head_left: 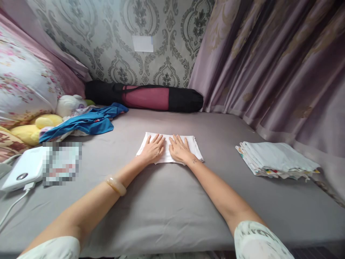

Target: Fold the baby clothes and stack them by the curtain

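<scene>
One cloth (pixel 167 153) is pressed by left hand (pixel 153 149) and right hand (pixel 180 149), fingers (pixel 161 140) slightly spread. Likely soft and light, it is best held by opposite edges.

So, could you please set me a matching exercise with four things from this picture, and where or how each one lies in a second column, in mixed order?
Things:
1. folded white cloth
2. long bag
3. blue cloth
4. power bank

Places and states:
A. crumpled, beside a yellow soft toy
B. at the far left, with a white plug in it
C. under the left hand and right hand
D. black and pink, along the patterned wall

Pairs: 1-C, 2-D, 3-A, 4-B
</scene>
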Demonstrator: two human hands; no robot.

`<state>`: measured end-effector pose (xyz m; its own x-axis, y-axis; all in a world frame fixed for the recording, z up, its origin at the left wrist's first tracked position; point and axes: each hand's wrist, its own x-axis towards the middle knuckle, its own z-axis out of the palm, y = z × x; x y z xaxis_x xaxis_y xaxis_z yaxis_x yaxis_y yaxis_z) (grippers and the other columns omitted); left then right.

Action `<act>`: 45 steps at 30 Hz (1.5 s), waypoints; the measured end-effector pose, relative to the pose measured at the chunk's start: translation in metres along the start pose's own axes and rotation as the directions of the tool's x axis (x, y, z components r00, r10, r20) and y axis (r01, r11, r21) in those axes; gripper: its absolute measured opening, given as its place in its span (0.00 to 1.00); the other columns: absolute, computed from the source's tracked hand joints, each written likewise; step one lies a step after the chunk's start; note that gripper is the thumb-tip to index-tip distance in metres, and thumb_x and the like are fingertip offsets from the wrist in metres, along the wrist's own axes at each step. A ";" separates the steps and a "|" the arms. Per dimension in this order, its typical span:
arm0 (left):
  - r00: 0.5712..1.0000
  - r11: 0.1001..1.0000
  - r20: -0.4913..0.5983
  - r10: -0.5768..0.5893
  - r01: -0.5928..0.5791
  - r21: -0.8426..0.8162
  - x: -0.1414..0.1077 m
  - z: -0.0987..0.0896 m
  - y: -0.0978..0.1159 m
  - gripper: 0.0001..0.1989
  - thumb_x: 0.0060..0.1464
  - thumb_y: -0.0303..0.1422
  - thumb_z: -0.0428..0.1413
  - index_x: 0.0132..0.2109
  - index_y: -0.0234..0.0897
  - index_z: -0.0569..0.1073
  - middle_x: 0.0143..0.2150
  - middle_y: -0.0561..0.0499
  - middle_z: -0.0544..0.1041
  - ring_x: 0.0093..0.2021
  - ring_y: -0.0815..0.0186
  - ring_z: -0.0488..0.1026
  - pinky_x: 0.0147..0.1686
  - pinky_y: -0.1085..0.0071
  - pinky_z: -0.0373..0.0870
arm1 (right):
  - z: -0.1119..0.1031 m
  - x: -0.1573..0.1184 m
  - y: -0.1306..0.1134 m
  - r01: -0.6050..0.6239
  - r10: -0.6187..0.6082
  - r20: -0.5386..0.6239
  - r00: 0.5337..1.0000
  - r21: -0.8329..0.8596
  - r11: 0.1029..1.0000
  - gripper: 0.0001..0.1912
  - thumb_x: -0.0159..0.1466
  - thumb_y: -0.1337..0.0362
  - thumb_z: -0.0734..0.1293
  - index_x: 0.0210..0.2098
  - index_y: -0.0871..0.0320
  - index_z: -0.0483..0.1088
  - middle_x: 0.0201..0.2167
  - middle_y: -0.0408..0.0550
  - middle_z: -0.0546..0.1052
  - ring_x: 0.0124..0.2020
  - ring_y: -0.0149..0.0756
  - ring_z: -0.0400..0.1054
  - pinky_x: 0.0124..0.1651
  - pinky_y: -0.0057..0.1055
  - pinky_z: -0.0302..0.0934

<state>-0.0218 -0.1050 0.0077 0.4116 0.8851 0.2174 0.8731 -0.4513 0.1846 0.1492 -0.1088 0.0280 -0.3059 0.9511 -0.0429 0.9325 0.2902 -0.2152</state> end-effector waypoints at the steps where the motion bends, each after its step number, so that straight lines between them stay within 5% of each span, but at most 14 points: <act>1: 1.000 1.000 0.022 -0.005 0.005 -0.009 0.000 0.004 0.001 0.25 0.64 0.36 0.39 0.65 0.38 0.62 0.68 0.42 0.62 0.70 0.53 0.52 0.66 0.47 0.42 | 0.003 0.000 0.001 -0.004 0.004 -0.002 1.000 0.002 1.000 0.30 0.70 0.59 0.47 0.70 0.61 0.49 0.72 0.55 0.47 0.72 0.46 0.37 0.69 0.52 0.26; 7: 0.997 1.000 0.076 -0.018 0.017 0.008 -0.002 0.007 0.001 0.26 0.66 0.40 0.38 0.65 0.35 0.61 0.69 0.39 0.59 0.69 0.49 0.52 0.64 0.44 0.46 | 0.009 0.003 0.002 -0.016 0.016 -0.027 0.999 0.016 1.000 0.30 0.70 0.59 0.48 0.69 0.60 0.50 0.72 0.55 0.48 0.72 0.47 0.38 0.69 0.54 0.27; 12: 0.995 0.999 0.101 0.022 -0.027 0.044 0.012 -0.006 0.002 0.21 0.66 0.41 0.40 0.58 0.39 0.68 0.62 0.39 0.69 0.64 0.50 0.61 0.63 0.44 0.49 | -0.001 0.003 0.009 -0.004 0.005 -0.002 1.000 0.060 0.998 0.30 0.71 0.59 0.48 0.69 0.60 0.50 0.72 0.56 0.48 0.72 0.45 0.38 0.69 0.53 0.29; 17: 0.996 1.000 0.085 0.004 -0.004 -0.008 0.022 -0.002 -0.001 0.25 0.66 0.43 0.40 0.64 0.39 0.62 0.69 0.40 0.59 0.70 0.50 0.50 0.65 0.44 0.43 | 0.000 0.001 0.022 -0.144 0.143 -0.107 0.984 -0.003 0.990 0.30 0.71 0.58 0.48 0.68 0.64 0.52 0.71 0.59 0.49 0.72 0.48 0.38 0.68 0.56 0.26; 24: 0.994 0.999 0.114 0.005 0.001 -0.055 0.024 0.009 -0.008 0.27 0.65 0.46 0.39 0.64 0.41 0.62 0.69 0.40 0.60 0.69 0.49 0.53 0.64 0.44 0.46 | 0.004 0.001 0.026 -0.154 0.156 -0.076 0.985 0.029 0.988 0.29 0.71 0.57 0.48 0.68 0.61 0.53 0.70 0.56 0.52 0.71 0.46 0.41 0.69 0.54 0.29; 32: 0.997 1.000 0.080 -0.014 0.016 -0.026 -0.001 -0.002 -0.025 0.29 0.64 0.49 0.40 0.65 0.38 0.61 0.69 0.38 0.58 0.71 0.49 0.50 0.66 0.44 0.40 | -0.010 -0.023 0.051 -0.119 0.116 -0.097 0.989 -0.025 0.993 0.31 0.72 0.55 0.47 0.70 0.63 0.49 0.72 0.57 0.44 0.72 0.46 0.33 0.69 0.53 0.25; 36: 0.993 0.999 0.117 -0.022 0.027 -0.037 -0.012 -0.004 -0.036 0.31 0.64 0.50 0.39 0.68 0.41 0.58 0.71 0.42 0.55 0.71 0.52 0.49 0.67 0.46 0.41 | -0.005 -0.031 0.059 -0.136 0.135 -0.021 0.991 -0.010 0.991 0.32 0.71 0.53 0.46 0.70 0.61 0.48 0.72 0.55 0.45 0.72 0.46 0.35 0.69 0.52 0.32; 45: 0.994 0.993 0.110 -0.029 0.041 -0.115 -0.005 0.006 -0.044 0.30 0.62 0.50 0.42 0.65 0.42 0.62 0.70 0.42 0.58 0.70 0.51 0.51 0.66 0.47 0.47 | -0.003 -0.023 0.065 -0.139 0.142 -0.015 0.990 0.112 0.984 0.31 0.71 0.53 0.50 0.70 0.60 0.49 0.72 0.55 0.45 0.72 0.44 0.35 0.70 0.50 0.33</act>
<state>-0.0611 -0.0887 -0.0075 0.4127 0.9047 0.1054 0.8535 -0.4245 0.3022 0.2172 -0.1120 0.0182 -0.1680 0.9841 -0.0584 0.9384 0.1415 -0.3153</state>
